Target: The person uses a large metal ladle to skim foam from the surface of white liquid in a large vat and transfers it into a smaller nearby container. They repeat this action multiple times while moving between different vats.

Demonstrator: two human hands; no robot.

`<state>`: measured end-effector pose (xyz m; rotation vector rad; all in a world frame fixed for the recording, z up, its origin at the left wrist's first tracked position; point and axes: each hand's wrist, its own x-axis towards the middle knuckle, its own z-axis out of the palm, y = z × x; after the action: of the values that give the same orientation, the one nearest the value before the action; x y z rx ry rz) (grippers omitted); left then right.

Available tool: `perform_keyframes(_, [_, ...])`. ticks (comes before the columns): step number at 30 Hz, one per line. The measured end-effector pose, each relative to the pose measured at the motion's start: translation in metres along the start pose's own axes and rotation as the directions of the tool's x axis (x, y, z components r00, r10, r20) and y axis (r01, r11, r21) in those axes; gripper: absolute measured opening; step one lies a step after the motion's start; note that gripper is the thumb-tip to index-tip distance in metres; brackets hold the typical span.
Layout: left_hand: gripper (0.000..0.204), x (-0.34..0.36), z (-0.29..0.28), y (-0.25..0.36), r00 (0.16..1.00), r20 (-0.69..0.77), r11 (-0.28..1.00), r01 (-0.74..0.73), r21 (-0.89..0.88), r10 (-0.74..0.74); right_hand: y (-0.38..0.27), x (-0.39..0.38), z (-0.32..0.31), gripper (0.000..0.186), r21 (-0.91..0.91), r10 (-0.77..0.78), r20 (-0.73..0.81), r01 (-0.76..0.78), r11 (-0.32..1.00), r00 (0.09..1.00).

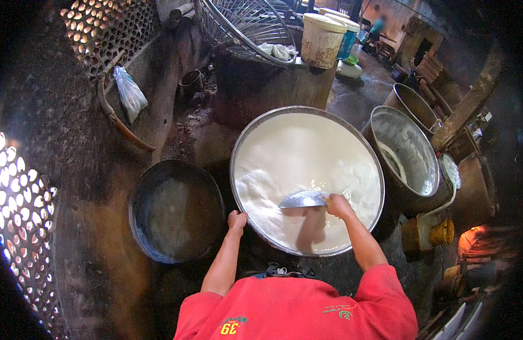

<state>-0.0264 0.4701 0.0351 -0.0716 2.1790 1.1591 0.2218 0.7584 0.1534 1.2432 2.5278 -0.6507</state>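
Note:
A wide round metal vat (237, 187) stands before me, full of milky white liquid (298, 147). Foam lies on the liquid at its left and right sides. Closed on the near left part of the rim is my left hand (237, 220). Over the near half of the vat, my right hand (339, 205) grips the right end of a shallow metal scoop (301, 198). The scoop is tilted, with its lower edge at the surface of the liquid, where a few splashes show beside it. How my right fingers wrap round its edge is partly hidden.
Left of the vat sits a dark round basin (179, 215). To the right are a tall metal drum (406, 150) and a glowing fire (471, 241). Lidded buckets (319, 42) stand on a ledge behind. A white plastic bag (129, 93) hangs on the left. A person (377, 27) is far back.

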Motion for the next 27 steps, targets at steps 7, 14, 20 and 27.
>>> perform_keyframes(7, [0.035, 0.015, 0.008, -0.013, 0.998, -0.065, 1.000, -0.001, 0.020, 0.002, 0.078, -0.042, 0.012, 0.030, -0.047, 0.001, -0.008, -0.002, 0.999, 1.000])
perform_keyframes(14, [0.034, 0.004, 0.006, -0.005, 0.991, -0.120, 0.996, 0.073, 0.055, -0.066, 0.137, -0.106, -0.037, 0.040, -0.017, -0.091, -0.178, 0.089, 0.996, 0.980])
perform_keyframes(20, [0.031, -0.003, 0.007, -0.004, 0.985, -0.162, 0.998, 0.061, -0.024, -0.064, 0.157, -0.135, -0.122, 0.059, 0.143, -0.120, -0.192, 0.149, 0.979, 0.974])
perform_keyframes(27, [0.030, 0.000, 0.014, 0.000, 0.988, -0.154, 1.000, 0.008, -0.011, -0.009, 0.190, -0.048, -0.092, 0.058, 0.187, -0.099, -0.724, 0.333, 0.924, 0.683])
